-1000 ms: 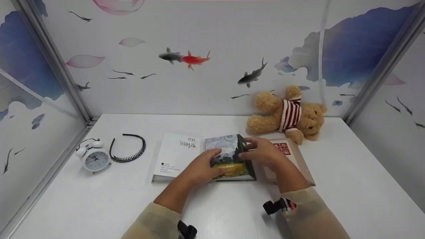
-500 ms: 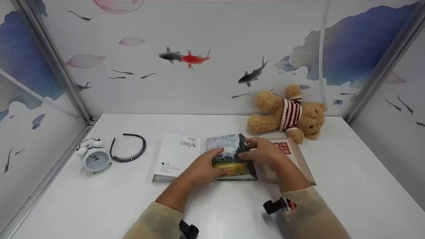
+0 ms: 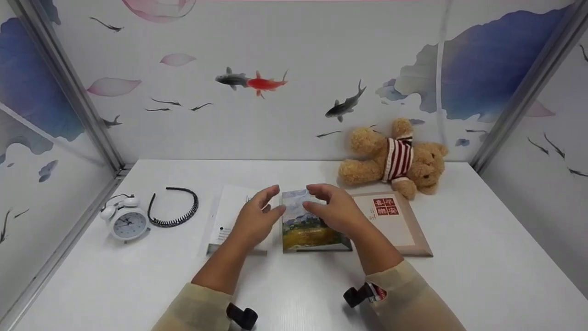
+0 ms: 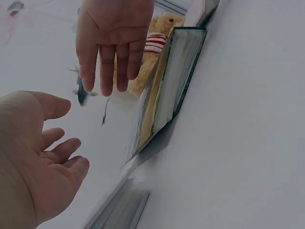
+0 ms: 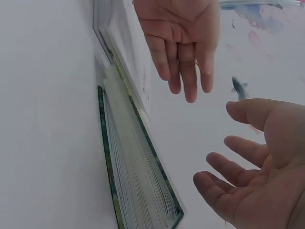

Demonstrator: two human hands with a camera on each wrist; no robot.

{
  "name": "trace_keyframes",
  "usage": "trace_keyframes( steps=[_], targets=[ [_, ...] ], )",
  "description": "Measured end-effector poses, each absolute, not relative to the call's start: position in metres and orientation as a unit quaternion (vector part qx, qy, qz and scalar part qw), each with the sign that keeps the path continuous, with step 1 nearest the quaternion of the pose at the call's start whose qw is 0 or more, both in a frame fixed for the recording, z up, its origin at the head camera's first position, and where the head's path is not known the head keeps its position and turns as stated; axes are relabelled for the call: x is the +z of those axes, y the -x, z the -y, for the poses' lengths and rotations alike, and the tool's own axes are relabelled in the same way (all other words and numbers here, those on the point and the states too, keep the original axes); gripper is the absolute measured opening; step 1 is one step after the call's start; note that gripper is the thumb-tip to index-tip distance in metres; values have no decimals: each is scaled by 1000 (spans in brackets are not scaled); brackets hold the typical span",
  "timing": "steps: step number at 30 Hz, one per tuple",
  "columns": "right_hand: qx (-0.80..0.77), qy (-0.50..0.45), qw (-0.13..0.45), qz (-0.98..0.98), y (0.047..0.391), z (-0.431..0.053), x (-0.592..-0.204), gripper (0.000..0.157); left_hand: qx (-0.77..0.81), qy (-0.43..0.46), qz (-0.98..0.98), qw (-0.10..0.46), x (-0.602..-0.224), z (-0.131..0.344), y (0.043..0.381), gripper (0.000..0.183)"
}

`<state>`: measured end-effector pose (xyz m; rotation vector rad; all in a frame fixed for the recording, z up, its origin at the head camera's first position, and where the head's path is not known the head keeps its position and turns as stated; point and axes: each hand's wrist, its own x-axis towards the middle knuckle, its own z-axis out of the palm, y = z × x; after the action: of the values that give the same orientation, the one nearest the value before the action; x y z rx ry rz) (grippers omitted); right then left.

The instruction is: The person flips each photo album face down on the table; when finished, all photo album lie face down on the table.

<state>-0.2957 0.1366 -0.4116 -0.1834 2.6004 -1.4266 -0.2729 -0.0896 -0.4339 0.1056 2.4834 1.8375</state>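
Note:
A photo album with a painted landscape cover [image 3: 305, 232] lies flat on the table between two other albums. My left hand [image 3: 257, 216] hovers over the white album [image 3: 227, 207] on the left, partly hiding it, its fingers relaxed around nothing. Over the right part of the landscape cover is my right hand [image 3: 337, 209], fingers loosely bent and holding nothing. The left wrist view catches the landscape album's page edge [image 4: 176, 81] below both raised hands. In the right wrist view its pages [image 5: 138, 176] stand slightly fanned between dark green covers.
A beige album with red characters [image 3: 399, 234] lies to the right. Behind it a teddy bear in a striped shirt [image 3: 399, 158] lies on its side. At the left are a black headband [image 3: 174, 223] and a white alarm clock [image 3: 128, 223]. A printed wall panel [image 3: 183, 128] stands behind.
Both hands have let go of the landscape album and lifted off it. The left moved left and up over the white album; the right shifted left, uncovering more of the beige one.

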Motion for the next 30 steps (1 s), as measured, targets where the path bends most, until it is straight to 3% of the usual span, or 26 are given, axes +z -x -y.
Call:
trace_keyframes(
  steps=[7,15,22,30],
  targets=[
    [-508,94,90,-851,294,-95,-409,49,578,-12,-815,-34,-428,145,268,57],
    [-532,98,130,-831,293,-49,-418,54,560,65,-826,5,-435,209,260,59],
    [-513,90,140,-842,290,-34,-432,56,573,74,-814,59,-449,215,263,65],
    [-500,110,139,-847,287,-37,-443,58,542,75,-835,64,-453,213,264,60]
  ],
)
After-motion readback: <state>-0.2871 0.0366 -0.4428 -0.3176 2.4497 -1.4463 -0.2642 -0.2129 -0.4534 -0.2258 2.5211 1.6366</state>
